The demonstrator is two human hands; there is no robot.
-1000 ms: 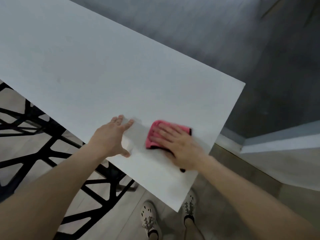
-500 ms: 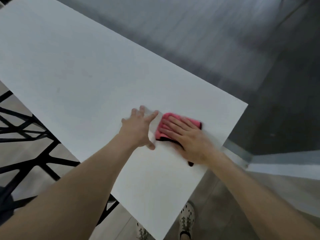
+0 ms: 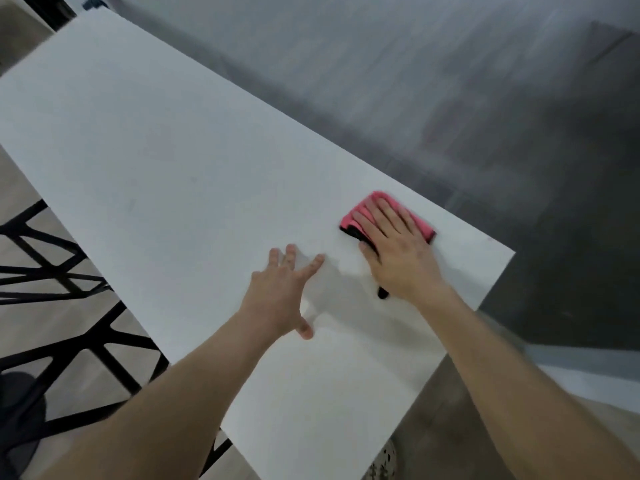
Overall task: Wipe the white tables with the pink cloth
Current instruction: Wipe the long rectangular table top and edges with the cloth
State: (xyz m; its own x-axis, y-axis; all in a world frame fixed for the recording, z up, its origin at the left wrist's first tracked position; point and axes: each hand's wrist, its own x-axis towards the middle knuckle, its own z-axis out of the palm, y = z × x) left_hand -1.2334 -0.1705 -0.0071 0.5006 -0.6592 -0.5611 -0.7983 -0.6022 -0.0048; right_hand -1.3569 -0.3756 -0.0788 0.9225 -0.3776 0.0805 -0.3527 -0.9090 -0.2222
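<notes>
A long white table runs from the upper left to the lower right of the head view. The pink cloth, folded with a dark edge, lies flat near the table's far right edge. My right hand presses flat on the cloth with straight fingers and covers most of it. My left hand rests flat on the bare tabletop with spread fingers, a little to the left of the cloth and nearer to me.
Black angular frames stand on the pale floor left of the table. A grey wall runs along the table's far side. One patterned shoe shows below the table's near corner.
My right hand has slid the cloth away from me toward the table's far edge. My left hand has moved forward on the tabletop and its fingers have spread.
</notes>
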